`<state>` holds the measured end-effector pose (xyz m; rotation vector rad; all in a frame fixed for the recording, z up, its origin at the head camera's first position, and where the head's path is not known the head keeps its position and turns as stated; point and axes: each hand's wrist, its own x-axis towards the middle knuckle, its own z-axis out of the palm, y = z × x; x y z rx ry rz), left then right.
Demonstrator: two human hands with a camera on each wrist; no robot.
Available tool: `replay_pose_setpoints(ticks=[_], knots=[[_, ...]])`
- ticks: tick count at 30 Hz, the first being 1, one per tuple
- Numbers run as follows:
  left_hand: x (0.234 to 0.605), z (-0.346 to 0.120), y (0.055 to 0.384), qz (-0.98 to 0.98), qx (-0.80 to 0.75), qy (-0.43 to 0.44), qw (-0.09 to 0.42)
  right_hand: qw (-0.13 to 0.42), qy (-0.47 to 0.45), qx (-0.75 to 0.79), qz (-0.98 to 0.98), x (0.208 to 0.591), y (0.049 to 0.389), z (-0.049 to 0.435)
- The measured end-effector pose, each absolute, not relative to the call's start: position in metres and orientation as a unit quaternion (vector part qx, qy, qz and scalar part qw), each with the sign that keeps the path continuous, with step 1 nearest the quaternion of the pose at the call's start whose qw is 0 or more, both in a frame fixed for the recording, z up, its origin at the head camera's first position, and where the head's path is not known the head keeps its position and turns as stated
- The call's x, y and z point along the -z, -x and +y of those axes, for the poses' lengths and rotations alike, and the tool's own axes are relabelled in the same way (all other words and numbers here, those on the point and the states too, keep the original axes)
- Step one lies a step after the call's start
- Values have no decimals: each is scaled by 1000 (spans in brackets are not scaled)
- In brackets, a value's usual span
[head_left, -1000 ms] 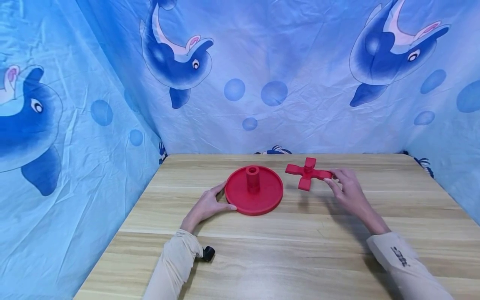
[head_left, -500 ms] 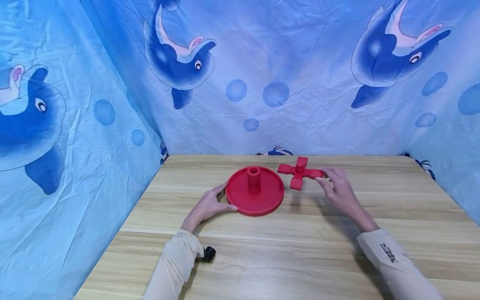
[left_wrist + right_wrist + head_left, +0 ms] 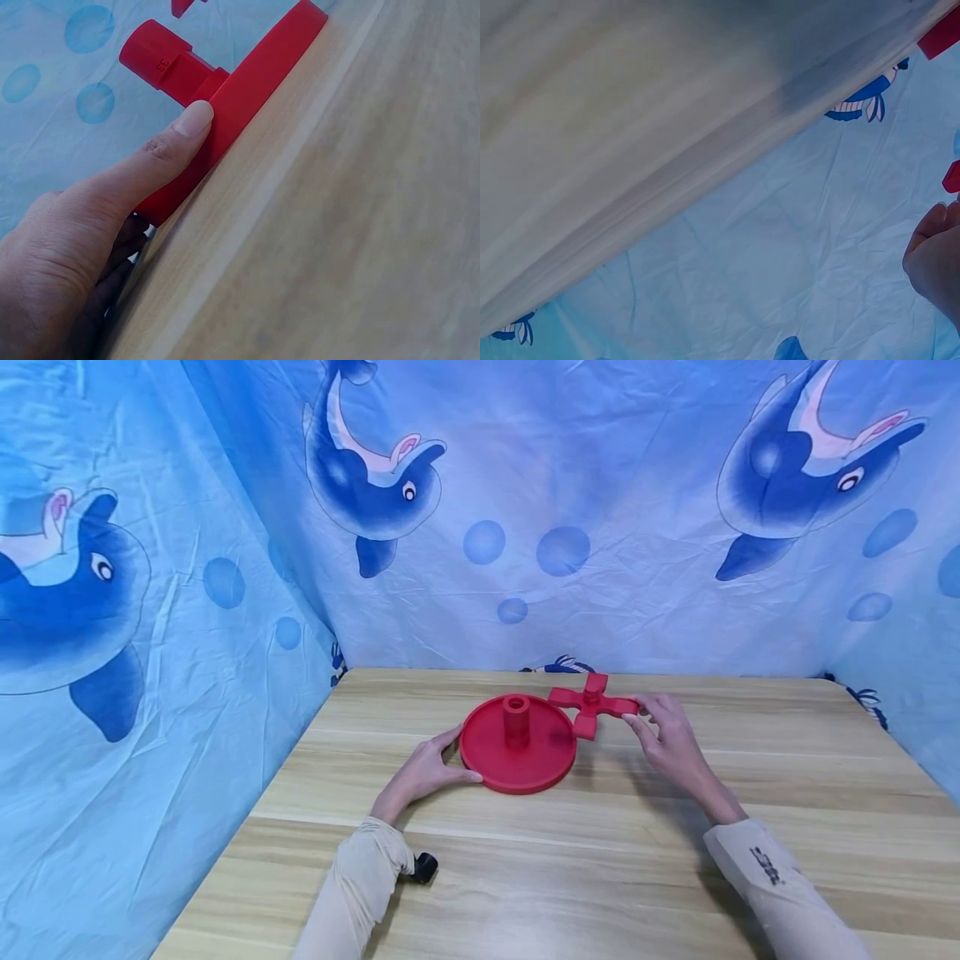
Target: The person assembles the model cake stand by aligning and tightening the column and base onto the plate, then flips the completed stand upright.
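A red round tray-like base lies on the wooden table, and a hollow red post rises from its middle. My left hand grips the base's left rim; in the left wrist view the thumb presses its edge. To the right, my right hand pinches one arm of a red cross-shaped piece with a short peg on top. That piece is held above the table, its left arm overlapping the base's rim in the head view. Only a corner of it shows in the right wrist view.
The wooden table ends at a blue dolphin-print cloth behind, with more of it at the left and right sides. A small black device is fixed at the left sleeve's cuff.
My right hand has moved left with the cross-shaped piece, bringing it up to the base's right rim. My left hand stays on the base; the head view has shifted slightly.
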<state>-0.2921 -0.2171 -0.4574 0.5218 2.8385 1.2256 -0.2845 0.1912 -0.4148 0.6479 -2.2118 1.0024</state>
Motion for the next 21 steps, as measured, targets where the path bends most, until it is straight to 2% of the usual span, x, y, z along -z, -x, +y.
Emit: replay_pose_setpoints(ticks=[21], knots=[[456, -216, 290, 904, -395, -162, 8, 286, -241, -432, -820, 409, 288, 160]])
